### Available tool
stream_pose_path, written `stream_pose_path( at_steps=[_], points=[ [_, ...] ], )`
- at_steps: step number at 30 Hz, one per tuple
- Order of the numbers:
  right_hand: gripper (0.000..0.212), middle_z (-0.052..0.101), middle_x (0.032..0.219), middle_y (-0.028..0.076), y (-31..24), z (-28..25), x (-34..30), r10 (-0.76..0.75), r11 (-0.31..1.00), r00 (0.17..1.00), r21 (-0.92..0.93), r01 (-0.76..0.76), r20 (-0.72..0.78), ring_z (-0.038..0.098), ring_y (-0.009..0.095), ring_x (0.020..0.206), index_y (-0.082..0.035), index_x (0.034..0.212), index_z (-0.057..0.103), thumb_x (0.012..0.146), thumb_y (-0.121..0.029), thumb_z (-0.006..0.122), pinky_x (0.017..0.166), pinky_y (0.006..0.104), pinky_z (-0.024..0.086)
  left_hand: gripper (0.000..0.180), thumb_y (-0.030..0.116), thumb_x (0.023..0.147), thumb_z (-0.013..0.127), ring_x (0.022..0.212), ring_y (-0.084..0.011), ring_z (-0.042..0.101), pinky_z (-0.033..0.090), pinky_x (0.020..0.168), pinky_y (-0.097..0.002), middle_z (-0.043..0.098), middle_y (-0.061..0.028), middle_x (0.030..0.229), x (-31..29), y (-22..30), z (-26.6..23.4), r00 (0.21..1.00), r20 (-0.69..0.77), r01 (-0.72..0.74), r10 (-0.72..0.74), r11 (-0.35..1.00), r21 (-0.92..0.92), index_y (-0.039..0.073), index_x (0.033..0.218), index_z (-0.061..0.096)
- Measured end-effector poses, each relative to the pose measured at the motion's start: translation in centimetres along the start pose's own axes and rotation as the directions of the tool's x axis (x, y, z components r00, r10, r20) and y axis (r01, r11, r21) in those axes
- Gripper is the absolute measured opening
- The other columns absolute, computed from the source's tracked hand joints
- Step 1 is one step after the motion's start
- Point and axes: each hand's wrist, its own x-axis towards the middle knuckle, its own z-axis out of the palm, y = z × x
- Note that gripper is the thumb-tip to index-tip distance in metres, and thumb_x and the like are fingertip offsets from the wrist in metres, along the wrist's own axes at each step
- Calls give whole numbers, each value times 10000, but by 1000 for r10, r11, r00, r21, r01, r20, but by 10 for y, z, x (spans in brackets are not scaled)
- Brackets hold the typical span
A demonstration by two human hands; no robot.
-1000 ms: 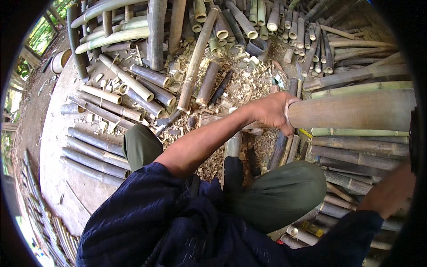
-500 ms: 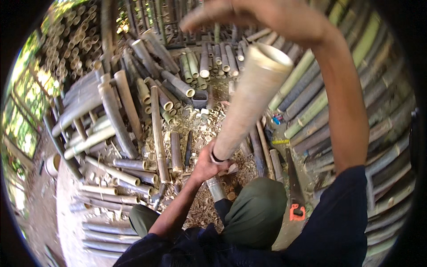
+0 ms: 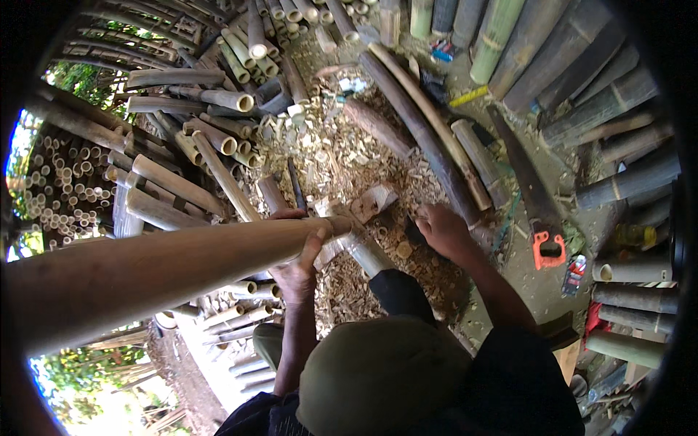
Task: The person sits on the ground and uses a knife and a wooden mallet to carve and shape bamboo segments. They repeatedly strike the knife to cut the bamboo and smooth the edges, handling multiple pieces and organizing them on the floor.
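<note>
A thick, pale brown bamboo tube (image 3: 167,269) runs from the left edge of the view toward the middle, its near part looming large. My left hand (image 3: 297,275) is wrapped around it close to its narrower end, with the thumb on the near side. Past that end lies a pale chopped wood block (image 3: 375,202), and a grey-green bamboo piece (image 3: 369,251) slants toward my dark-clad lower leg. My right hand (image 3: 445,232) is low over the wood chips, right of the block, beside something dark. Its fingers are curled; whatever they may hold is hidden.
Wood chips (image 3: 342,291) cover the ground. To the right lie a handsaw with an orange handle (image 3: 548,249) and a yellow strip (image 3: 469,96). Long bamboo poles (image 3: 429,138) lie ahead. Cut bamboo tubes (image 3: 218,98) are piled at left; more bamboo (image 3: 625,109) lines the right.
The bamboo tube has swung from standing up to pointing left, still in my left hand. My right hand has dropped from above the tube to the chips. The view has turned.
</note>
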Motion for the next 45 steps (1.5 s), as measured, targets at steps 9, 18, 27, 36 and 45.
stream_pose_path(
  at_steps=[9, 18, 27, 36, 45],
  points=[
    [442, 546, 1166, 214, 32, 66, -51, -23, 959, 1000, -281, 23, 3, 571, 389, 1102, -18, 1213, 519, 839, -129, 726, 881, 480, 524, 617, 245, 724, 811, 1099, -276, 565, 428, 1033, -415, 577, -153, 1173, -1, -8, -28, 998, -46, -32, 32, 999, -5, -22, 1212, 543],
    [521, 585, 1258, 217, 64, 67, -23, -57, 937, 989, -334, 99, 134, 611, 390, 1143, 0, 1235, 544, 777, -116, 764, 917, 461, 538, 626, 273, 690, 794, 1066, -346, 589, 438, 1044, -504, 605, -152, 1061, 9, -9, -53, 971, -232, -70, 51, 995, -72, 24, 1212, 553],
    [668, 636, 1156, 129, 12, 3, 16, -103, 846, 922, 520, -117, 374, 672, 262, 882, -8, 1308, 482, 750, -165, 814, 795, 456, 559, 925, 191, 673, 900, 952, -369, 679, 591, 831, -463, 614, -283, 1182, 27, -144, -206, 673, -520, 661, -526, 742, 106, -126, 1406, 431],
    [622, 653, 1179, 112, -98, 36, 34, -114, 416, 675, 652, -634, 729, 622, 218, 1130, -63, 1305, 430, 796, -42, 787, 1011, 380, 499, 884, 316, 789, 825, 1335, -454, 510, 438, 1098, -505, 520, -330, 1396, -27, -125, -119, 864, 182, 307, -470, 776, 550, -10, 1489, 395],
    [352, 723, 1076, 192, -122, 114, 39, 7, 6, 417, 417, -909, 909, 728, 251, 887, -37, 1108, 622, 1085, -359, 482, 595, 370, 600, 466, 136, 802, 714, 800, -359, 727, 576, 669, -463, 675, -204, 904, -67, -43, -90, 633, 257, 227, -731, 492, 840, -53, 1172, 500]
  ],
)
